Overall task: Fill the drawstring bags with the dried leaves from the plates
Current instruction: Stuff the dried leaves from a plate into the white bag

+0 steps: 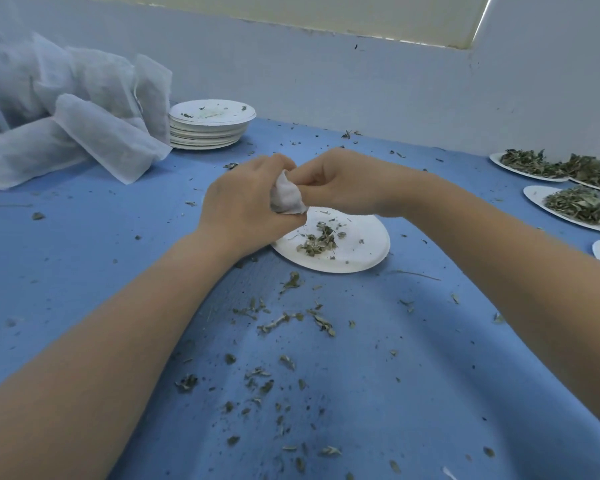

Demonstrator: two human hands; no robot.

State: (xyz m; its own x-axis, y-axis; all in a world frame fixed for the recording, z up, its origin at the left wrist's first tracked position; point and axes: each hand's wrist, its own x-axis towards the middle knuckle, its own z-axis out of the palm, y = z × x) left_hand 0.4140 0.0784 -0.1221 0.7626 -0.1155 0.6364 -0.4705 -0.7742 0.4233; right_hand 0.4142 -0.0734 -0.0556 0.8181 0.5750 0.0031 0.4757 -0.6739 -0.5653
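Head view: left hand (238, 206) and right hand (340, 183) both w/ fingers curled round 1 small white drawstring bag (286, 197), held just above the far-left rim of 1 white plate (361, 252) mid-surface (84, 244). Plate carries a small heap of dried leaves (317, 240). Right edge: 4 more plates (537, 197) (3 visibly heaped w/ leaves). Far-left: 1 stack of used plates (210, 128), beside a pile of white bags (94, 133). Crumbs scattered toward the near edge.

Pale wall (326, 81), blue tabletop (361, 375)
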